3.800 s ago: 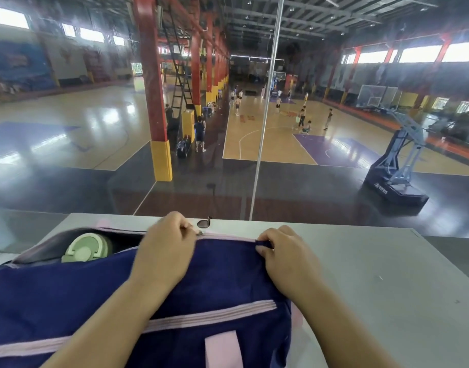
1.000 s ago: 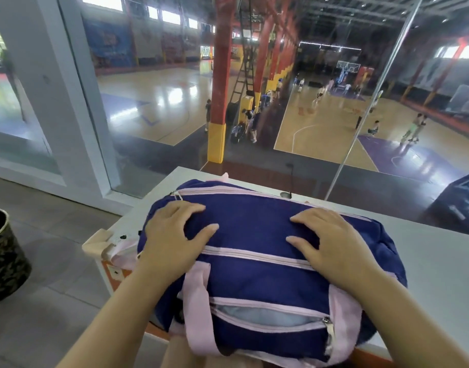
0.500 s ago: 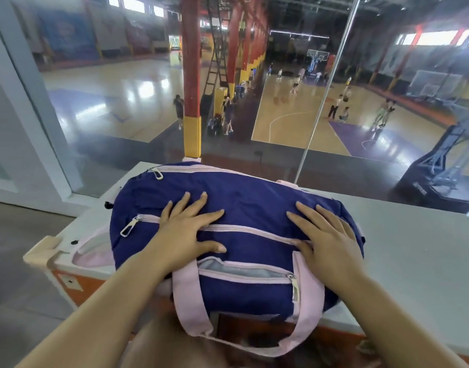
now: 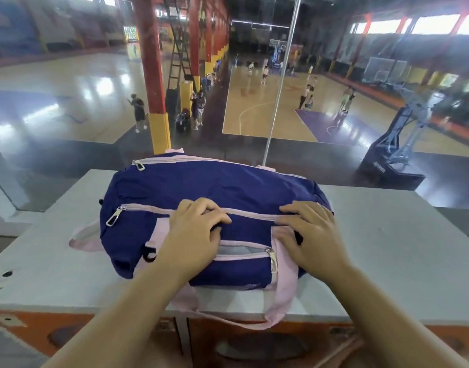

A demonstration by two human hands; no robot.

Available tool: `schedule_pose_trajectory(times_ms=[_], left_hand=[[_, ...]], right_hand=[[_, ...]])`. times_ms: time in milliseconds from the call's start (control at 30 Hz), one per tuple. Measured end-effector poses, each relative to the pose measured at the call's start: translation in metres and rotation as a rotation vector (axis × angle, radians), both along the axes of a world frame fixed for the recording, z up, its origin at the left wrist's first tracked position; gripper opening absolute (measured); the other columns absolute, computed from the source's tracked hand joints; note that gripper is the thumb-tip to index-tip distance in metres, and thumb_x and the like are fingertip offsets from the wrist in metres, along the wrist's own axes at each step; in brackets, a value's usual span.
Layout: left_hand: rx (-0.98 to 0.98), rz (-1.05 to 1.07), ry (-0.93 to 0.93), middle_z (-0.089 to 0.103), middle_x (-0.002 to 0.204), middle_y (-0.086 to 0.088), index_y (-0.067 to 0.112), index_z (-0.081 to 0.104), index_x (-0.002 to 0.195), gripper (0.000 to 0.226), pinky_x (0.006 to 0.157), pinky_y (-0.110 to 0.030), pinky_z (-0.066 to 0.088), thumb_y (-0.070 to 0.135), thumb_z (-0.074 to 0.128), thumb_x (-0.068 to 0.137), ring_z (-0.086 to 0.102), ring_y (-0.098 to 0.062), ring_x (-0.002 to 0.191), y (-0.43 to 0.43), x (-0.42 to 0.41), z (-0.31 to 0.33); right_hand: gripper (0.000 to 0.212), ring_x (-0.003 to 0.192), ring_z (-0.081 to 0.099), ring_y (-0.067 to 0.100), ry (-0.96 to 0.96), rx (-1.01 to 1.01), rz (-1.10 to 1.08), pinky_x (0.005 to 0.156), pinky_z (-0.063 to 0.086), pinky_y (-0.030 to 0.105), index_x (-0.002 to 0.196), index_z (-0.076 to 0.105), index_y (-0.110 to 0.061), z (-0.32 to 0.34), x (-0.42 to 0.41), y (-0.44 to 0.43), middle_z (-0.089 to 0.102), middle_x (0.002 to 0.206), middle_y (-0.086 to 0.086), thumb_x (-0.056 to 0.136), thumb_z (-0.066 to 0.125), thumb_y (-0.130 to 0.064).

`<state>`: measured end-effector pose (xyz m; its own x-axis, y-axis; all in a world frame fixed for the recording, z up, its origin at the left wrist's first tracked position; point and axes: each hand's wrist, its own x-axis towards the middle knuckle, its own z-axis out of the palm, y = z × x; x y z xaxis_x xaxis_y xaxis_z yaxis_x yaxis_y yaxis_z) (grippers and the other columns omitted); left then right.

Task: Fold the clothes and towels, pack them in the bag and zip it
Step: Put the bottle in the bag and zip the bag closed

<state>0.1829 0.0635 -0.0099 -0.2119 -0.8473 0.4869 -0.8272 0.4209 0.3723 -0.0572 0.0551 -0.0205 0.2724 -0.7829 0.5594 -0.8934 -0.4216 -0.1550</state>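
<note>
A navy duffel bag (image 4: 201,187) with pink zips and pink straps lies full and rounded on a grey table (image 4: 387,248). Its top zip and its long side zip are closed; the small front pocket zip (image 4: 270,252) shows a pale gap. My left hand (image 4: 193,235) rests on the bag's side, fingers curled over the long side zip. My right hand (image 4: 310,235) lies flat on the bag's right end by the pink strap. No clothes or towels are in sight; whatever the bag holds is hidden.
A pink carry strap (image 4: 283,301) hangs over the table's near edge. A glass wall with a metal pole (image 4: 279,83) stands right behind the table; a basketball hall with people lies beyond. The table's orange front panel (image 4: 68,330) sits below.
The top zip, open over a green bottle 3.8 s ago, is closed. The bag now sits further onto the table. My left fingers curled over the side zip; both hands stay on the bag.
</note>
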Motion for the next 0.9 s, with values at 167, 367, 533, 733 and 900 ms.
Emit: schedule_pose_trajectory(times_ms=[167,367,533,733,900], left_hand=[[0.171,-0.116,0.042,0.049,0.081,0.014,0.026,0.061,0.083,0.018,0.066,-0.018,0.039,0.043,0.056,0.086,0.049,-0.005,0.075,0.031,-0.046,0.0],[0.298,0.075,-0.261,0.058,0.09,0.003,0.022,0.048,0.082,0.044,0.069,-0.031,0.046,0.066,0.051,0.079,0.055,-0.015,0.083,0.027,-0.076,-0.003],[0.413,0.036,-0.207,0.063,0.093,0.001,0.02,0.058,0.089,0.018,0.068,-0.03,0.046,0.038,0.055,0.086,0.058,-0.017,0.082,0.026,-0.081,-0.001],[0.415,0.05,-0.045,0.067,0.091,0.003,0.021,0.063,0.094,0.019,0.069,-0.029,0.048,0.033,0.049,0.091,0.061,-0.015,0.08,0.033,-0.066,0.007],[0.309,0.102,-0.015,0.061,0.079,0.008,0.025,0.053,0.077,0.014,0.051,-0.013,0.029,0.027,0.051,0.09,0.05,-0.007,0.065,0.041,-0.04,0.008]], right_hand=[[0.03,0.102,0.063,0.016,0.0,0.029,0.048,0.105,0.038,0.051,0.095,0.074,-0.024,-0.017,-0.011,0.021,0.07,0.106,-0.008,0.086,0.052,-0.042],[0.032,0.116,0.056,0.011,0.018,0.192,0.074,0.116,0.018,0.037,0.106,0.072,-0.025,-0.016,-0.018,0.026,0.067,0.118,-0.009,0.085,0.053,-0.039],[0.033,0.123,0.052,0.01,0.071,0.276,0.061,0.117,0.011,0.037,0.118,0.066,-0.028,-0.014,-0.019,0.03,0.061,0.127,-0.012,0.086,0.059,-0.034],[0.048,0.121,0.053,0.021,0.189,0.213,-0.01,0.108,0.03,0.059,0.121,0.06,-0.033,-0.012,0.002,0.037,0.06,0.129,-0.007,0.083,0.039,-0.054],[0.038,0.12,0.057,0.021,0.233,0.188,-0.082,0.103,0.033,0.062,0.116,0.064,-0.036,-0.023,0.015,0.033,0.063,0.125,-0.009,0.083,0.05,-0.048]])
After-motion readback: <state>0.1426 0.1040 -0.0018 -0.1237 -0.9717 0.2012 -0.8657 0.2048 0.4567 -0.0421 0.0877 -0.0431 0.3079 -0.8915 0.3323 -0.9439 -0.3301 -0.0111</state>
